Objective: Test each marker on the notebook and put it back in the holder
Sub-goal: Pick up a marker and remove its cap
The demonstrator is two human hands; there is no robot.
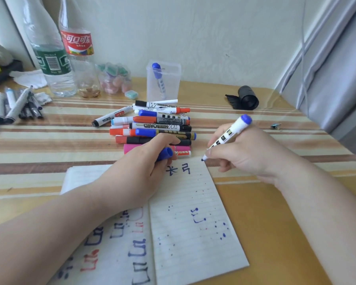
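Far left on the table [275, 212]: a cluster of grey and black pens [12, 105] lying side by side, with a crumpled white tissue [29, 79] just behind. Next along, 2 clear plastic bottles, upright and close together: a green-labelled bottle [51, 64] and a red-labelled bottle [78, 44]. Beside these, a clear tub of pastel bits [114, 81], contents too blurred to tell.

Then the holder [173, 85], a clear square box upright near the wall, with 1 blue-capped marker [159, 79] leaning inside. In front of the holder, a pile of markers [156, 124] in red, blue, black and pink, stacked mostly crosswise on the table.

Left hand [136, 173]: rests on the open notebook [193, 233], fingers curled round a blue cap [165, 154], right at the near edge of the pile. Notebook pages lined, marked with blue and red strokes and blue dots.

Right hand [249, 153]: grips an uncapped blue marker [237, 126] in a writing hold, tilted, tip down at the top right corner of the right page; touching or just above, cannot tell.

Further right, a black roll [247, 97] and a small binder clip [275, 126] on the table. At the right edge, a grey curtain [337, 68].
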